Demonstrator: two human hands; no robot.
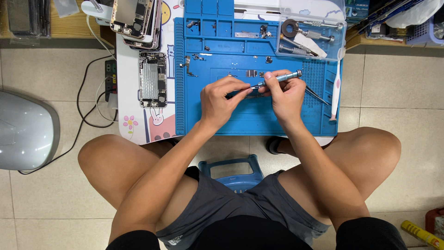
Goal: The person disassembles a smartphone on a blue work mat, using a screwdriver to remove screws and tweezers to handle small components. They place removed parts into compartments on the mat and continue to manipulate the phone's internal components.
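Nearest the camera, at six o'clock, bare knees spread either side of a small blue stool, and both forearms reach up to a blue work mat on a low table. At the mat's centre the left hand pinches something small and dark between thumb and fingertips; what it is cannot be told, since the fingers hide it. Touching it from three o'clock, the right hand closes round a slim precision screwdriver, its pale blue-grey metal shaft slanting up toward two o'clock, its tip buried between the fingers of both hands. A slip of that tip looks the likeliest trouble, because the piece is held in the air rather than braced on the mat; it could drop among the loose screws and brackets scattered at twelve o'clock. Farther off, at ten o'clock, an opened phone chassis lies just beside the mat, and at one o'clock a clear tray of tools sits on the mat's far corner.
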